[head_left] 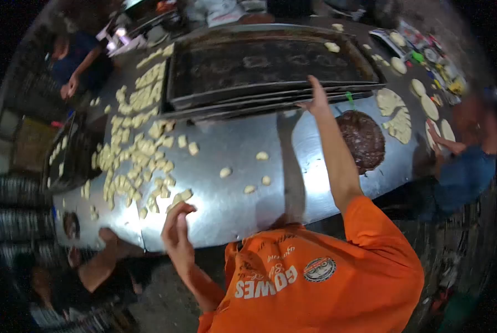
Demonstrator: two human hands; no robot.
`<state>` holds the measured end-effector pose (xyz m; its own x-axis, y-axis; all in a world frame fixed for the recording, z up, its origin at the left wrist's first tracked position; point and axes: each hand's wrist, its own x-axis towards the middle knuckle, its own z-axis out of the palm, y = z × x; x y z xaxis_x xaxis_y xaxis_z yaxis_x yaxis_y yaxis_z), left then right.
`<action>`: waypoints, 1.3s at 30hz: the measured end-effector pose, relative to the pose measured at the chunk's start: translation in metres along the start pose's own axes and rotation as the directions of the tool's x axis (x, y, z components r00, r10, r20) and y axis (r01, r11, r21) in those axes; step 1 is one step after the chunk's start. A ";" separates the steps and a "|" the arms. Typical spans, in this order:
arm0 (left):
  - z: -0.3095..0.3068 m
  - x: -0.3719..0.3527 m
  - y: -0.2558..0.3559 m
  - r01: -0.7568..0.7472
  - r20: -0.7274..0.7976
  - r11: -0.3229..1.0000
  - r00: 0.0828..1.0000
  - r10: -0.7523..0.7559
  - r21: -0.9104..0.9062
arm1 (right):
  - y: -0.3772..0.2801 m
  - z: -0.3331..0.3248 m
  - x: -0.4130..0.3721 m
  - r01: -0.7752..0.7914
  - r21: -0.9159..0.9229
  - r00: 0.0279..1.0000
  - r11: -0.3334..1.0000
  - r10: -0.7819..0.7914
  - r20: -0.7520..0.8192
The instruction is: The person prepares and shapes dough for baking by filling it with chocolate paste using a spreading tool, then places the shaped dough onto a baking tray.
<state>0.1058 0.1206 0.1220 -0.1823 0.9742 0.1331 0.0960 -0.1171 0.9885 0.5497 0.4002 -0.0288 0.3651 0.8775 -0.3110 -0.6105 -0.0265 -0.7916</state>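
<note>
At the front edge of a stack of large dark trays is my right hand. Its thumb reaches over the top tray's rim and its other fingers are at the tray's side, partly hidden. My left hand is over the near edge of the metal table, fingers bent but apart, with nothing visible in them. Just beyond it lie dough pieces, part of a wide scatter on the left. A few small dough balls sit in the middle. One dough lump is in the top tray.
Right of my right arm are a round dark brown mass and a cut dough sheet. A person at the right touches flat dough ovals. Another person stands at the far left, near a smaller dark tray. A third is at the lower left.
</note>
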 end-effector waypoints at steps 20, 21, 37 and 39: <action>0.159 0.032 -0.186 -0.666 0.803 0.641 0.582 0.127 0.381 | 0.088 -0.035 -0.313 0.362 -0.866 0.925 0.344 -0.017 0.380; 0.156 0.035 -0.190 -0.661 0.795 0.638 0.594 0.122 0.395 | 0.086 -0.036 -0.310 0.354 -0.871 0.930 0.341 -0.031 0.366; 0.176 0.091 -0.195 -0.607 0.628 0.696 0.724 0.284 0.385 | 0.095 -0.013 -0.282 0.549 -0.782 0.822 0.296 -0.021 0.569; 0.182 0.102 -0.205 -0.487 0.674 0.778 0.730 0.114 0.397 | 0.086 -0.010 -0.280 0.542 -0.799 0.830 0.260 -0.021 0.557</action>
<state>0.2455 0.2795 -0.0803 0.5369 0.8282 0.1608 0.5517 -0.4889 0.6757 0.4017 0.1470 -0.0153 -0.0757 0.9958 0.0514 0.6006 0.0867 -0.7949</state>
